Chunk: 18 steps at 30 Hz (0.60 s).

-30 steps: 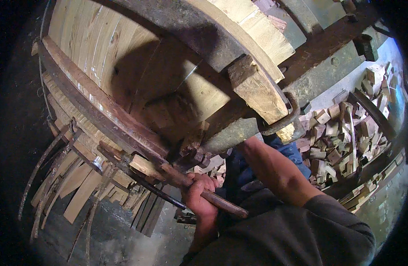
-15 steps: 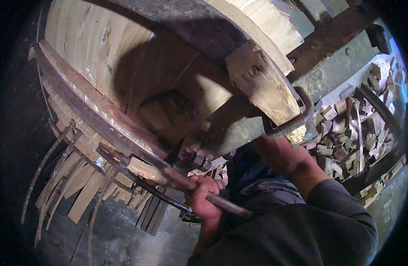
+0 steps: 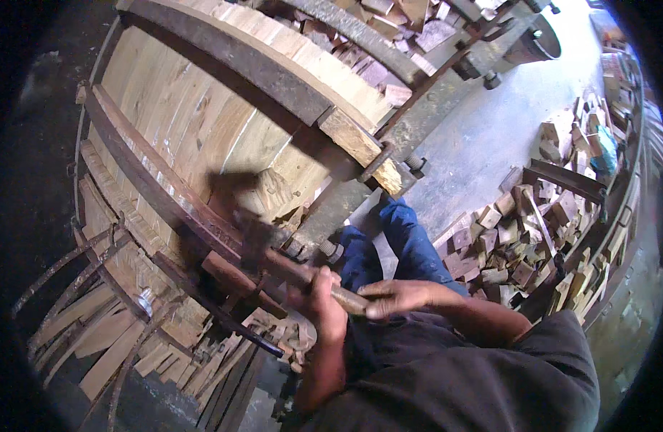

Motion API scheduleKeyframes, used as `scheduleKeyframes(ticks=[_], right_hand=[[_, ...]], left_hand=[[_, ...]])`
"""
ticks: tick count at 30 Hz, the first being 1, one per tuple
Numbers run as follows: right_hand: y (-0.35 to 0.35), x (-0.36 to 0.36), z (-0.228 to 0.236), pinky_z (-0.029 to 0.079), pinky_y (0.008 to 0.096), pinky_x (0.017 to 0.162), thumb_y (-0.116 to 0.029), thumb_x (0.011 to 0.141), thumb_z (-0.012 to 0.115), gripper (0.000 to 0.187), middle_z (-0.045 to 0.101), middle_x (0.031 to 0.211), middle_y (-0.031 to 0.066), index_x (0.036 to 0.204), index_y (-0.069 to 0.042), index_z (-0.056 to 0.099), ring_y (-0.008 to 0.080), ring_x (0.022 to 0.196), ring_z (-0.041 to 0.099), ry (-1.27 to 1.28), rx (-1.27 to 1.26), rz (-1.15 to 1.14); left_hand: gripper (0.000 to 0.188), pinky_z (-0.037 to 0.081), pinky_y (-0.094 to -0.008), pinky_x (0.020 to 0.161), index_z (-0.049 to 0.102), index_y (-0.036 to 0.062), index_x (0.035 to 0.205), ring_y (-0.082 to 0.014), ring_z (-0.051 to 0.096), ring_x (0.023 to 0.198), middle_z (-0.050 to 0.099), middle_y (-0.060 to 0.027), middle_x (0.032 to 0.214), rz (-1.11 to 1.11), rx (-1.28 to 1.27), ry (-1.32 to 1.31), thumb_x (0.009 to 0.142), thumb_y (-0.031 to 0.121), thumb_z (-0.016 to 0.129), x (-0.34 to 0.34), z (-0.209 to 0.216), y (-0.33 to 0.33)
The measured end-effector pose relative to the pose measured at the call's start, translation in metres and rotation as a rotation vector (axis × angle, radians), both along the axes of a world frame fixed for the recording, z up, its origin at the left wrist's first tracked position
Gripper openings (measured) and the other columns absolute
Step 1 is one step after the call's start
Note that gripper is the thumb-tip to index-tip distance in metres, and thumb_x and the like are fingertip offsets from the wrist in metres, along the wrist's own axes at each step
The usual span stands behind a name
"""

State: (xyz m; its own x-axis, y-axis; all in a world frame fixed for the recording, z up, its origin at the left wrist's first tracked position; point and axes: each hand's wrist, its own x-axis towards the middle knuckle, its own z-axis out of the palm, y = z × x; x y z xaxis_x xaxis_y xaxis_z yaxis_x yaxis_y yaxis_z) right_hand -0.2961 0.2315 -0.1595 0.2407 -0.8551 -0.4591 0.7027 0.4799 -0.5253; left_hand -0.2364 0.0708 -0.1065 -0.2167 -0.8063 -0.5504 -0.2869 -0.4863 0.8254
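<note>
My left hand [image 3: 324, 301] is closed round the wooden handle of a hammer [image 3: 297, 275]. My right hand [image 3: 402, 297] grips the handle's end, its fingers on top. The dark hammer head, blurred and in shadow, lies over the lower edge of a large curved panel of pale wooden planks [image 3: 195, 93]. Curved metal bars [image 3: 238, 59] run across the panel. A long wooden wedge [image 3: 353, 140] sits under a metal loop [image 3: 377, 160] at the end of the upper bar. A reddish-brown wooden piece [image 3: 241, 282] lies just left of the hammer.
Heaps of wood offcuts [image 3: 515, 241] cover the floor at right, with more beyond the panel. Bent metal rods [image 3: 65, 268] stick out at lower left above long boards [image 3: 112, 353]. A bolted metal beam [image 3: 425, 97] runs beside the panel. A dark bucket [image 3: 537, 39] stands far right.
My right hand has come away from near the wooden wedge and metal loop and down to the hammer handle's end. The left hand still holds the handle. The view has shifted, showing more floor.
</note>
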Motion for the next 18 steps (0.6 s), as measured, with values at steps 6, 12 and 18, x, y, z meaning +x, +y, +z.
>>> scheduleKeyframes(ticks=[6, 12, 18], right_hand=[[-0.046, 0.022, 0.077, 0.047, 0.028, 0.058, -0.006, 0.086, 0.074, 0.042, 0.058, 0.087, 0.0021, 0.122, -0.002, 0.052, 0.0104, 0.07, 0.055, 0.298, 0.11, -0.35], [-0.064, 0.022, 0.083, 0.049, 0.0278, 0.053, 0.001, 0.086, 0.07, 0.042, 0.056, 0.084, 0.003, 0.123, -0.002, 0.05, 0.0128, 0.062, 0.056, 0.407, 0.193, -0.455], [-0.073, 0.012, 0.059, 0.049, 0.0302, 0.049, -0.005, 0.083, 0.072, 0.042, 0.059, 0.082, 0.0078, 0.12, 0.001, 0.053, 0.0175, 0.059, 0.059, 0.506, 0.311, -0.515]], left_hand=[[0.045, 0.051, -0.0325, 0.076, 0.057, -0.0057, 0.121, -0.0198, 0.062, 0.082, 0.066, -0.0127, 0.099, -0.301, 0.159, 0.017, 0.087, 0.02, 0.071, -0.001, -0.015, -0.036], [0.038, 0.051, -0.0273, 0.076, 0.059, -0.0065, 0.121, -0.0121, 0.061, 0.085, 0.066, -0.0088, 0.096, -0.487, 0.071, 0.086, 0.096, 0.022, 0.065, 0.049, 0.026, -0.071], [0.039, 0.047, -0.0339, 0.093, 0.056, -0.0011, 0.127, -0.022, 0.058, 0.106, 0.062, -0.0101, 0.119, -0.283, -0.554, -0.234, 0.09, 0.005, 0.067, 0.157, 0.021, -0.104]])
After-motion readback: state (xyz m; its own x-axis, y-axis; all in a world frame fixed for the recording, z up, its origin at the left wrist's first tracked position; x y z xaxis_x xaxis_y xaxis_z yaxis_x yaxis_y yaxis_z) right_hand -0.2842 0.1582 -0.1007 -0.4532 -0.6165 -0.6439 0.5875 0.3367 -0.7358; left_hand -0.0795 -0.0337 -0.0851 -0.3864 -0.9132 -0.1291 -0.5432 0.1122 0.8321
